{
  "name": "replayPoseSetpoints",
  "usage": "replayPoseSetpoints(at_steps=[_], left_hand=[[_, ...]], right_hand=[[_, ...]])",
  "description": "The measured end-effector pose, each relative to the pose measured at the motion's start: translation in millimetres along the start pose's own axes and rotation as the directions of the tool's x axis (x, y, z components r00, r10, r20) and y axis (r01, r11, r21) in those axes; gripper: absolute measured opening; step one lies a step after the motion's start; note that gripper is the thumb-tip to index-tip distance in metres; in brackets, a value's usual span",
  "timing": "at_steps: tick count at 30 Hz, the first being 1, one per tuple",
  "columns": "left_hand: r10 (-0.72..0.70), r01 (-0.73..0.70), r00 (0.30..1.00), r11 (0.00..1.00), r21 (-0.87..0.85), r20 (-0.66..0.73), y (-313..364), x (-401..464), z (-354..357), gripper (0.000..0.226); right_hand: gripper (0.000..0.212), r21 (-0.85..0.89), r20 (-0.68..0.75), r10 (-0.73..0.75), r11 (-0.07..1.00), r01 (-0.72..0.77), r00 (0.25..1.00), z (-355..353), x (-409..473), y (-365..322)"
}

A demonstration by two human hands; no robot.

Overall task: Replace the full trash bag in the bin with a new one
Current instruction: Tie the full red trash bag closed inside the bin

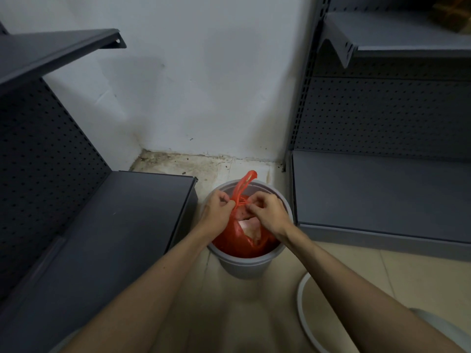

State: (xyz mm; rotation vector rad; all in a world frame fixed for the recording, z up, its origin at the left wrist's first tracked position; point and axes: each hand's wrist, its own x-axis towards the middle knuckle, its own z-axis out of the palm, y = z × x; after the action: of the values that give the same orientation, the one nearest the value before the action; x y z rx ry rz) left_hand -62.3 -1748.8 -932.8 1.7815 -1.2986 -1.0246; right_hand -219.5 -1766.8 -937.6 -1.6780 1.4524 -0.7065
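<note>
Red trash bag (244, 240) sits full inside grey bin (246, 263), on floor (356, 271) between two dark shelf units. Left hand (218, 208) pinches one bag handle (243, 186); right hand (267, 212) pinches other strand at knot. White ring (304, 317) lies near bin, floor's right side.

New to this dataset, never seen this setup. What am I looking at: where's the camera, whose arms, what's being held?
There is no robot here. One wide-angle camera sits on a person's head and looks down at their own bare arms. The left hand and right hand both pinch the handles of a red trash bag as if tying them; one handle loop sticks up. The bag, showing pale rubbish inside, sits in a grey bin on the tiled floor, between dark metal shelves in a corner with a white wall. A pale curved rim shows at lower right; I cannot tell what it is.
</note>
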Motion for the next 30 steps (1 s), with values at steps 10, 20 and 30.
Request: replayPoseSetpoints(at_steps=[10, 20, 30], left_hand=[[0.235, -0.232, 0.971, 0.883, 0.409, 0.046, -6, -14, 9, 0.034], [0.386, -0.415, 0.904, 0.688, 0.595, 0.184, 16, -22, 12, 0.029], [0.121, -0.178, 0.969, 0.948, 0.265, 0.217, 8, -2, -8, 0.013]], right_hand=[[0.026, 0.263, -0.144, 0.191, 0.953, -0.148, 0.971, -2, -2, -8], [0.025, 0.603, 0.054, 0.198, 0.775, -0.19, 0.979, 1, -6, -14], [0.014, 0.543, 0.191, 0.041, 0.828, -0.14, 0.981, -19, -15, -4]])
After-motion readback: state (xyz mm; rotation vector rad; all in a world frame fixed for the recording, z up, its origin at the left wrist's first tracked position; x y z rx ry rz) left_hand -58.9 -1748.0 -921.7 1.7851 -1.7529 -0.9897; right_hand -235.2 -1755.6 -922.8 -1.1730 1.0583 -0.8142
